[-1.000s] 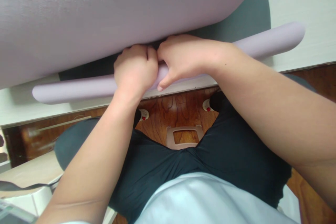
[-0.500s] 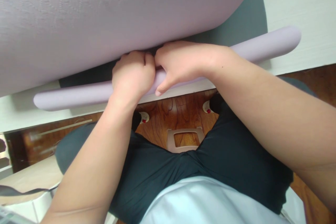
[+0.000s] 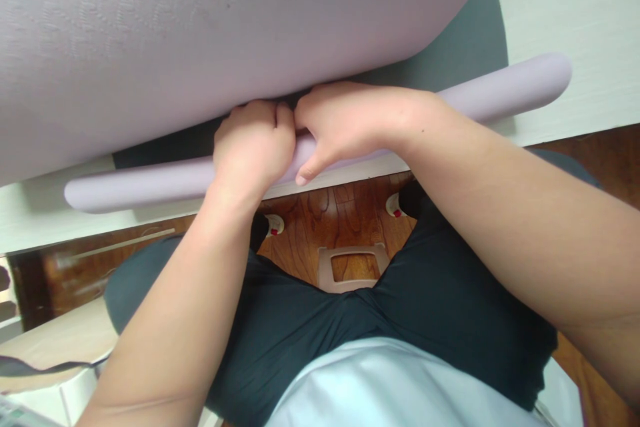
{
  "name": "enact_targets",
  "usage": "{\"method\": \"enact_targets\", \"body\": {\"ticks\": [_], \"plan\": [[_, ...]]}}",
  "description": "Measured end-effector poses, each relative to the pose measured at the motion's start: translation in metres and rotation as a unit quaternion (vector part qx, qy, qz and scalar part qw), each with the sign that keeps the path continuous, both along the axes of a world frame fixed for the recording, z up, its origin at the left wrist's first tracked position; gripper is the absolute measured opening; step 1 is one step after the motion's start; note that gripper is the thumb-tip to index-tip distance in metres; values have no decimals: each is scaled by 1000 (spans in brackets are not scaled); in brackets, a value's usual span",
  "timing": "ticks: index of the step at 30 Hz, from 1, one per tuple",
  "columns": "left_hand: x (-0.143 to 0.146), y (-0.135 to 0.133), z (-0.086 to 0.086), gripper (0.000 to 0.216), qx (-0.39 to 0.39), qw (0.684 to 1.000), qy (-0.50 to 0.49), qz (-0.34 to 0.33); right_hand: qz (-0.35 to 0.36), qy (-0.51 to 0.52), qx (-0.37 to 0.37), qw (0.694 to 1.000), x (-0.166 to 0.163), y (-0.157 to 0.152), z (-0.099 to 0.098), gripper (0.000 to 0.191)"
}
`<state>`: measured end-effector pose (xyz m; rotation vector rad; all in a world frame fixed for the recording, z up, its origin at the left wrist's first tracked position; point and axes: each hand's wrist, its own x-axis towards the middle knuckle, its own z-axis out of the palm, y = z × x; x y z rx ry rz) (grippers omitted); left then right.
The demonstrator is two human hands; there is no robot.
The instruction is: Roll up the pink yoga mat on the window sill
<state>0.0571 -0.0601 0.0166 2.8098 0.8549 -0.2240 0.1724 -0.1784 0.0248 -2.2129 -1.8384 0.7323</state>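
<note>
"Left hand (image 3: 255,143)?"
"Curled tight over the lilac roll (image 3: 140,183) beneath it!"
"Right hand (image 3: 343,117)?"
"Just beside, gripping that same roll, thumb spread, a textured lilac sheet (image 3: 225,27) looming beyond both!"

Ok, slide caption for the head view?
Left-hand grip and right-hand grip close together over a lilac roll at the edge of a white table, a textured lilac sheet beyond.

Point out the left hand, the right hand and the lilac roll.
Left hand (image 3: 255,145), head view: back of the hand.
Right hand (image 3: 345,117), head view: back of the hand.
Lilac roll (image 3: 507,88), head view: bare stretch toward its right end.
</note>
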Motion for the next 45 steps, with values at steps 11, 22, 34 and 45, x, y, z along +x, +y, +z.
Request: {"method": "enact_targets", "body": {"ticks": [11, 22, 34, 45], "plan": [[-1, -1, 4, 53, 11, 1000, 9, -27, 0, 8, 2, 1000, 1, 1, 2, 64], [0, -1, 1, 56, -8, 1000, 7, -1, 9, 16, -7, 1000, 1, 0, 6, 61], [1, -3, 5, 54, 4, 1000, 14, -7, -1, 21, -8, 1000, -1, -2, 8, 65], [2, 1, 0, 51, 2, 1000, 18, 11, -7, 29, -62, 998, 0, 1, 8, 74]]}}
